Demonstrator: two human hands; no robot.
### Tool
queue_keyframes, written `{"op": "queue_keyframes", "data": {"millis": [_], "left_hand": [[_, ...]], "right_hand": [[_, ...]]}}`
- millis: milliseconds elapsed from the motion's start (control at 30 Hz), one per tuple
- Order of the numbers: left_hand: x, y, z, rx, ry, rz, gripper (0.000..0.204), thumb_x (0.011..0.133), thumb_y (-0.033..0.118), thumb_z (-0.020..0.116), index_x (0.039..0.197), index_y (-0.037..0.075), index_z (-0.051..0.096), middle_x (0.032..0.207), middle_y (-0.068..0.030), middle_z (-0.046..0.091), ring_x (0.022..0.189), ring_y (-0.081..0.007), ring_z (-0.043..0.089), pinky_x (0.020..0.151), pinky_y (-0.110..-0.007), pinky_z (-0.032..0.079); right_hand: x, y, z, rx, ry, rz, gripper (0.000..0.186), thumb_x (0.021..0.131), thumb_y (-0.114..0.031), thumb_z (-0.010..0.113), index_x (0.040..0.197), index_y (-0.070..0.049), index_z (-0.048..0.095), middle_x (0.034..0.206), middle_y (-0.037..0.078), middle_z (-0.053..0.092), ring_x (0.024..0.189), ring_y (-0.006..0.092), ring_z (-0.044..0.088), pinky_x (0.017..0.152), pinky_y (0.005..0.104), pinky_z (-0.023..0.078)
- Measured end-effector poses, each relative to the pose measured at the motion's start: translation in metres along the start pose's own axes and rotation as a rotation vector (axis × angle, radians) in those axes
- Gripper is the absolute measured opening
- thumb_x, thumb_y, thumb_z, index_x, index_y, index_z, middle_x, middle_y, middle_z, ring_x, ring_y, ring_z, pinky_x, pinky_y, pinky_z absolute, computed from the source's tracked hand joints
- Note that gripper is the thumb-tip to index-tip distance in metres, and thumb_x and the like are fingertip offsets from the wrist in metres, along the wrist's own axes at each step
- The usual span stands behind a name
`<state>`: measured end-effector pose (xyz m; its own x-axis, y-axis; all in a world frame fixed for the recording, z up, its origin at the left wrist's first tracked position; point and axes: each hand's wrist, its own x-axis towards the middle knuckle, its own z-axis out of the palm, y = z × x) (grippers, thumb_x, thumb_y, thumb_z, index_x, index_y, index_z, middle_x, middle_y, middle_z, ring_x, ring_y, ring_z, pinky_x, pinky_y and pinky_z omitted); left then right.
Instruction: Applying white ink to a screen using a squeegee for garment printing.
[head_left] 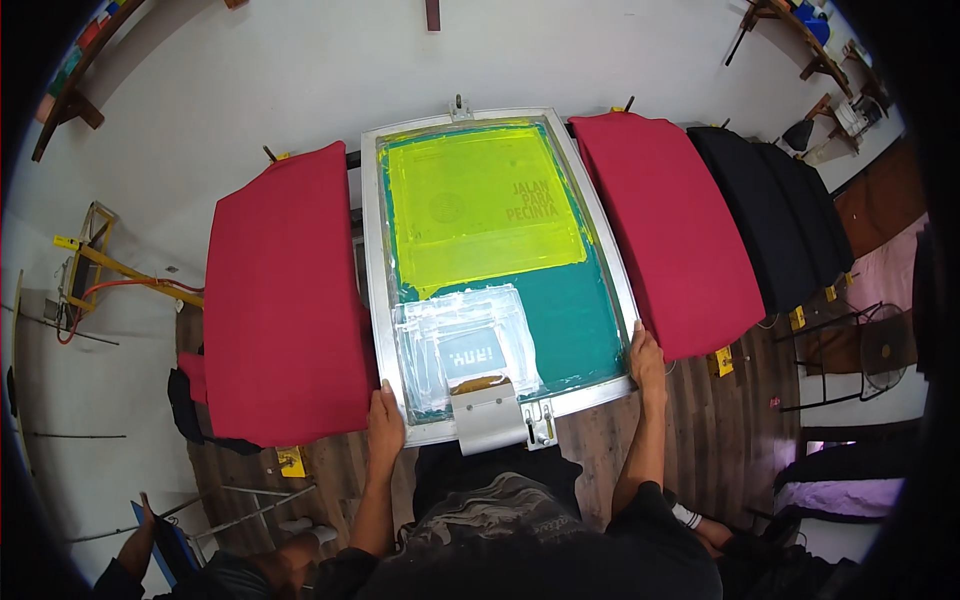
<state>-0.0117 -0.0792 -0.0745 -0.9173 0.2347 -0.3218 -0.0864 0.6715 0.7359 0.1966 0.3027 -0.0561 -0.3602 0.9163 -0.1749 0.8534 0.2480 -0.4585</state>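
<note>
Both my hands are closed on the near end of a screen-printing frame (pixel 601 225) with silver metal sides. My left hand (pixel 385 424) grips its near left corner, and my right hand (pixel 646 358) holds the right side, a little farther up. The frame's mesh (pixel 560 310) is green, with a yellow-green printed area over the far half. Whitish film covers part of the near left. A bent metal plate (pixel 487 418) with a brown edge sits at the middle of the near rim, beside a small bracket (pixel 540 426). What lies beneath the frame is hidden.
Red cloth covers boards on the left (pixel 285 300) and right (pixel 668 235) of the frame; black-covered boards (pixel 765 220) stand farther right. A yellow metal arm (pixel 135 272) with a red hose is at the left. Other people's legs (pixel 290 562) show low down. A fan (pixel 885 352) stands right.
</note>
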Motion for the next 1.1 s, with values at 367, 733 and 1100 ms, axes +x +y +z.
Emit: {"op": "queue_keyframes", "data": {"millis": [367,733,1100], "left_hand": [[-0.002,0.011,-0.008,0.057,-0.023,0.053,0.056,0.106,0.043,0.028,0.091,-0.006,0.050,0.085,-0.0334,0.057,0.083,-0.0503,0.056,0.074,-0.053,0.043],[-0.002,0.021,-0.011,0.071,-0.039,0.032,0.059,0.105,0.045,0.028,0.095,-0.007,0.052,0.086,-0.0331,0.058,0.081,-0.0480,0.056,0.072,-0.051,0.043],[0.007,-0.004,-0.004,0.039,-0.058,0.045,0.056,0.105,0.044,0.030,0.098,-0.007,0.052,0.086,-0.0347,0.058,0.085,-0.0496,0.057,0.075,-0.052,0.044]], "right_hand": [[0.006,-0.009,-0.018,-0.072,-0.094,0.128,0.089,0.100,-0.059,0.013,0.109,0.015,0.063,0.107,0.041,0.058,0.111,0.0545,0.053,0.098,0.0548,0.042],[0.009,-0.013,-0.026,-0.046,-0.125,0.157,0.091,0.099,-0.062,0.013,0.110,0.014,0.062,0.111,0.042,0.056,0.116,0.0541,0.050,0.100,0.0545,0.040],[0.021,0.009,-0.002,-0.026,-0.092,0.120,0.088,0.098,-0.062,0.019,0.107,0.013,0.064,0.106,0.042,0.057,0.113,0.0546,0.051,0.100,0.0548,0.040]]}}
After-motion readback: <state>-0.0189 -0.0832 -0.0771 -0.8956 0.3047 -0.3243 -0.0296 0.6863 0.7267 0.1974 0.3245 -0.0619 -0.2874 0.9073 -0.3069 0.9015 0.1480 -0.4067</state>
